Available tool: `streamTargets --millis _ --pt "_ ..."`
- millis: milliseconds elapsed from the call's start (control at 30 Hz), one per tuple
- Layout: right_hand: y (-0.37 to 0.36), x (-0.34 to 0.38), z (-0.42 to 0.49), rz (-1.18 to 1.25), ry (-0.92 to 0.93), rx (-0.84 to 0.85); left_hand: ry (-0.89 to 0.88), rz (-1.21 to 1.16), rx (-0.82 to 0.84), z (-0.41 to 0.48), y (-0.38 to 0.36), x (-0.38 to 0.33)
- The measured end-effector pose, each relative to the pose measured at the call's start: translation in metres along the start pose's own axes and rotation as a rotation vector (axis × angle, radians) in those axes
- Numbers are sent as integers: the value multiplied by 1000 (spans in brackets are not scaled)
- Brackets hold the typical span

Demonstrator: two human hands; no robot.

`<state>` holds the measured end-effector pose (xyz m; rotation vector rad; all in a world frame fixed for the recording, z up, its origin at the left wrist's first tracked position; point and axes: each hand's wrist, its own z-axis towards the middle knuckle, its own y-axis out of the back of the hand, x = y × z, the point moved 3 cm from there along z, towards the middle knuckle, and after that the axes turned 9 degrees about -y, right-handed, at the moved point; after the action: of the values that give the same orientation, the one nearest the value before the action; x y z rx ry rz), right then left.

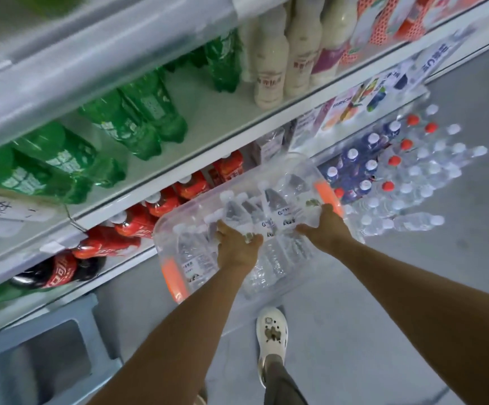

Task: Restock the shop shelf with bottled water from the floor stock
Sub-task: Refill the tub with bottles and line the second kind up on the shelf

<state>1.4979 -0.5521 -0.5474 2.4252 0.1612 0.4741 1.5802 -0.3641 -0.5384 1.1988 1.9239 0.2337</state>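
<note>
Head view: I am looking down along both bare forearms at a clear plastic tub (304, 162) with an orange handle at its left end (174, 279) and another at its right end (329, 197). The left hand (237, 248) grips the tub's near long rim. Its fingers are close together and curled over the edge into the tub. The right hand (325, 229) grips the same rim further right, just beside the right handle, with its fingers hooked over the edge in the same way. I cannot make out either thumb clearly.

The water bottles (269, 206) lie on their sides inside the tub, with white caps and pale labels. The tub is held in front of the low row of red bottles (161, 204) on the shelf unit (208, 112). I cannot tell whether its far rim touches the shelf edge.

The floor stock (418, 182) sits to the right of the tub at the foot of the shelves. It is wrapped packs of clear bottles with white caps, some red caps and a few blue labels.

On the board above the red row, green bottles (138, 118) stand beside milky white bottles (269, 68). Below the tub a white shoe (271, 331) is planted on the grey floor, and a grey stool (50, 363) stands at the lower left. The frame is slightly blurred.
</note>
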Motion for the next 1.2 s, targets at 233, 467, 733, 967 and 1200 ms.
streamTargets --millis 233,467,733,967,1200 --pt "26 6 -66 729 -48 334 -132 -408 17 -53 52 1" --pt "32 77 -188 804 125 712 -112 -719 3 -125 139 7" --pt "-10 163 -357 671 218 892 -180 -1010 -70 -229 267 57" --pt "-88 247 -507 562 505 758 -321 -1093 -176 -322 404 129" --pt "-137 330 -638 474 828 608 -563 -988 -306 -410 540 183"
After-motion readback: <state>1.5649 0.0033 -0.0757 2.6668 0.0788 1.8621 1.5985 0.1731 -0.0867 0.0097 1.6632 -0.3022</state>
